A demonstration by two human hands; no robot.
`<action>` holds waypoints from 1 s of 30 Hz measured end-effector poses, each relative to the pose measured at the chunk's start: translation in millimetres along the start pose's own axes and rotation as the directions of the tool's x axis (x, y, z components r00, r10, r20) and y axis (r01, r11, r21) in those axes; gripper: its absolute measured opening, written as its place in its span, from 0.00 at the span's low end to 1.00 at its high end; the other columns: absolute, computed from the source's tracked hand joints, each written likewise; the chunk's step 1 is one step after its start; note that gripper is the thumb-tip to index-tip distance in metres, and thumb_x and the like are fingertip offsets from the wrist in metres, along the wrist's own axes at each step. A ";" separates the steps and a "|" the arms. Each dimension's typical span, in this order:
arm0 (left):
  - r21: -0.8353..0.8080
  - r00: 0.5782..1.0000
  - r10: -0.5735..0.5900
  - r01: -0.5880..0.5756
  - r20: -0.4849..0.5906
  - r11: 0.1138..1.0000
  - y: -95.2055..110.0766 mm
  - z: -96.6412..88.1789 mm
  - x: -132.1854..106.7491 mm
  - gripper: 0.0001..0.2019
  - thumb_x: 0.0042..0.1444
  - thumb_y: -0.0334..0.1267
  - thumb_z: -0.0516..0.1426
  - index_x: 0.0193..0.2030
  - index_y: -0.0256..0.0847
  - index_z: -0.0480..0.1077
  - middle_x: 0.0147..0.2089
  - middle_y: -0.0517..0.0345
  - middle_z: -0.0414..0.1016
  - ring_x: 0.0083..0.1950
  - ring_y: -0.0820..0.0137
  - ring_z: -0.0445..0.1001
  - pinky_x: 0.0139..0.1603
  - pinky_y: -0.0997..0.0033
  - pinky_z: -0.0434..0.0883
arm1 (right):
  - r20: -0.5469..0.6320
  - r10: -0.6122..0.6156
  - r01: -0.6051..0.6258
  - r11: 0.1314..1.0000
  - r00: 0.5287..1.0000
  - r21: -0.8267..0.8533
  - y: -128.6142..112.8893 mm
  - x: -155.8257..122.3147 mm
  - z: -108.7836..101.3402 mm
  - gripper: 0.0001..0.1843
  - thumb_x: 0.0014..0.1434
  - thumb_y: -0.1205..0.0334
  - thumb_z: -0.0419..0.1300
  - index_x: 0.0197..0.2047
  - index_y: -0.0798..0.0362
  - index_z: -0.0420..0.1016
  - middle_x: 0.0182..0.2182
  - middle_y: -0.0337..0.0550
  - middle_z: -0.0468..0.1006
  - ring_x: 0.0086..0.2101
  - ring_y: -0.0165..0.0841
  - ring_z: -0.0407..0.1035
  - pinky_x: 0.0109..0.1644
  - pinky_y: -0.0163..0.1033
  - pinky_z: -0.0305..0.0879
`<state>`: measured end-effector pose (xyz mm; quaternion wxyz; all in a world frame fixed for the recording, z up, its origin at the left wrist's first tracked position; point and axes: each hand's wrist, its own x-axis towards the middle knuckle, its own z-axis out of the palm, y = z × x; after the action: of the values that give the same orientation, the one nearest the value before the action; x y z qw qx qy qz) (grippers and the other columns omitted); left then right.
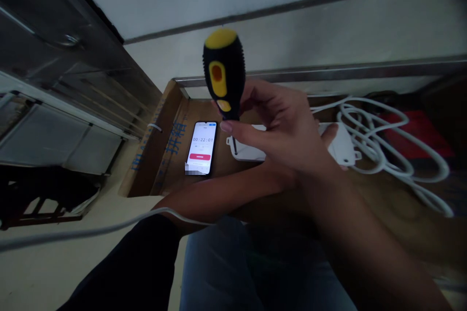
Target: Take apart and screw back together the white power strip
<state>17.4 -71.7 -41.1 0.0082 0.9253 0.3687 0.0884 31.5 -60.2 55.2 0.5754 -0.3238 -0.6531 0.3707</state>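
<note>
At the far left stands a steel cabinet (62,53), and beside it a cardboard tray (156,146) printed with blue characters carries a phone (200,148) showing a timer at 00:22:01. Just right of the phone, a screwdriver (223,70) with a yellow-and-black handle stands nearly upright, clenched near the handle's lower end by the right grip (284,126). Its long axis runs down to the left end of a white plastic casing (251,150), where the thin shaft shows against the white, but I cannot tell whether the tip touches it. The left forearm crosses beneath the right wrist, putting the left grip (330,132) nearer the casing's right end. Its thumb lies on top and its fingers are hidden, so I cannot tell if it is clasping. Further right, a coiled white cable (379,141) lies beside a dim red object (416,131).
</note>
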 end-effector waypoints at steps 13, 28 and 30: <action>-0.039 0.987 0.054 -0.048 0.154 0.998 -1.6 -35.8 -2.1 0.42 0.67 0.64 0.54 0.80 0.43 0.54 0.79 0.48 0.59 0.75 0.49 0.61 0.77 0.46 0.57 | -0.122 -0.108 0.085 0.979 0.987 -0.185 4.2 1.9 5.7 0.19 0.56 0.44 0.74 0.37 0.47 0.74 0.31 0.36 0.73 0.32 0.31 0.68 0.39 0.42 0.72; -0.028 0.993 0.048 -0.045 0.112 0.999 0.2 -27.1 -0.9 0.41 0.64 0.67 0.54 0.78 0.49 0.59 0.78 0.51 0.61 0.76 0.43 0.60 0.75 0.38 0.61 | -0.027 -0.090 0.084 0.979 0.996 -0.186 -3.5 0.1 1.7 0.05 0.62 0.62 0.64 0.39 0.47 0.71 0.33 0.36 0.74 0.34 0.32 0.70 0.41 0.43 0.70; -0.029 0.995 0.028 -0.025 0.098 0.999 0.7 -25.7 -1.3 0.42 0.63 0.68 0.54 0.79 0.50 0.58 0.78 0.52 0.61 0.75 0.43 0.61 0.75 0.38 0.61 | 0.004 -0.066 0.065 0.981 0.998 -0.181 -6.5 0.4 2.0 0.03 0.63 0.65 0.61 0.39 0.47 0.72 0.34 0.37 0.76 0.36 0.33 0.71 0.42 0.44 0.70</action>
<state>12.7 -74.4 -15.9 0.0378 0.9331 0.3544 0.0480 29.5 -63.4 60.8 0.5563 -0.3533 -0.6937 0.2905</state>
